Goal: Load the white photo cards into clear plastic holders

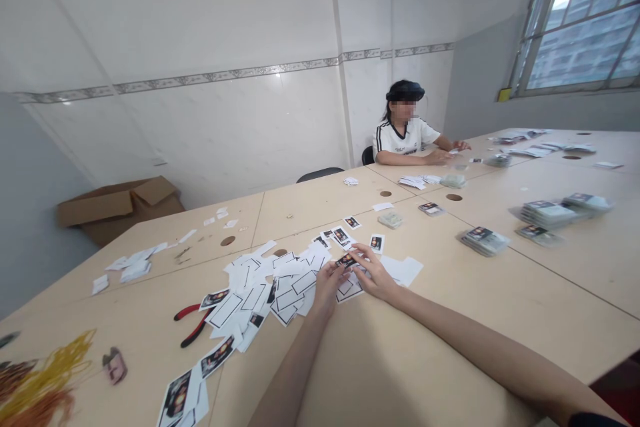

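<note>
Between my two hands is a small dark printed card [345,260], held just above a heap of paper pieces. My left hand [327,283] grips its left side, fingers closed on the edge. From the right, my right hand [373,271] pinches the card's other side with thumb and fingers. Beneath and left of them spread white cards with black outlines [287,290]. More dark printed cards [343,237] lie just beyond my hands, and another printed card [377,243] is by my right fingers.
Red-handled pliers [193,327] lie partly under the paper. Yellow cord [65,367] and a pinkish object [115,365] sit at left. Stacks of packed cards [483,240] stand at right. A co-worker [407,130] sits across the table [425,340]. An open cardboard box [123,207] is beyond.
</note>
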Demonstrator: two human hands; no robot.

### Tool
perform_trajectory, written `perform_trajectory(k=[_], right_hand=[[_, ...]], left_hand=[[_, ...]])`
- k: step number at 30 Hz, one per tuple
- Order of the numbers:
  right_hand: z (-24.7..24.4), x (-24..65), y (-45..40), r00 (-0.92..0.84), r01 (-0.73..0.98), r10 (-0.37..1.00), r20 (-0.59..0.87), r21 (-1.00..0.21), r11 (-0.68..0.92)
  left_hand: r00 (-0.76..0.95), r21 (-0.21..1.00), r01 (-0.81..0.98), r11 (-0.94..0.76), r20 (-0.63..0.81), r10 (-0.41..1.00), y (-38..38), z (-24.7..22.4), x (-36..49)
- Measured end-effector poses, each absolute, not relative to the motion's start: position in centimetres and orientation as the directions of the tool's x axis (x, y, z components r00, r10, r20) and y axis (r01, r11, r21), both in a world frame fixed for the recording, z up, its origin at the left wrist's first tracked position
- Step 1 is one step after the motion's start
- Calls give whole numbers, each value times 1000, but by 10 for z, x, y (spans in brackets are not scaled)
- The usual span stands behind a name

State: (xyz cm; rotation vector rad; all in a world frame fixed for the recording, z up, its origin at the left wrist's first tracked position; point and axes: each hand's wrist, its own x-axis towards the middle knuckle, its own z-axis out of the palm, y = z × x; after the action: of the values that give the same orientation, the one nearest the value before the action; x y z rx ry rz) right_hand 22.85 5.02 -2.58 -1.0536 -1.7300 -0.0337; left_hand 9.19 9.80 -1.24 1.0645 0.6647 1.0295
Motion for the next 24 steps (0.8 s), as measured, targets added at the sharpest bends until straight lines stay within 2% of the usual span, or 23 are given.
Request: perform_trajectory(k=[5, 8, 11, 15, 19, 21, 22, 24], right_hand=[[-24, 231, 54, 39, 578, 626, 779, -529, 622], [-21, 236, 58, 72, 552, 672, 737, -590, 589], [-16, 248, 68, 205, 557, 724, 658, -687, 467], [-14, 284, 83, 389, 594, 683, 619, -735, 328], [-20, 329, 87, 479, 665, 615, 626, -717, 211], [-25, 347, 85, 467, 722, 618, 632, -676, 146], [-29, 355, 84, 431, 781, 646, 629, -619, 81], [-36, 365, 83, 332, 909, 748, 575, -406, -92]], left_hand=[[349, 931, -351, 99, 32, 937, 101, -15, 92], [333, 937, -340, 86, 34, 942, 101, -15, 93], [319, 942, -326, 77, 33, 947, 100, -15, 93], [288, 945, -323, 60, 38, 957, 101, -16, 93], [278, 945, -324, 50, 45, 959, 102, -17, 93], [284, 946, -321, 52, 44, 958, 102, -17, 93], [287, 946, -320, 54, 43, 957, 102, -17, 93], [292, 947, -317, 58, 39, 956, 102, -16, 94]])
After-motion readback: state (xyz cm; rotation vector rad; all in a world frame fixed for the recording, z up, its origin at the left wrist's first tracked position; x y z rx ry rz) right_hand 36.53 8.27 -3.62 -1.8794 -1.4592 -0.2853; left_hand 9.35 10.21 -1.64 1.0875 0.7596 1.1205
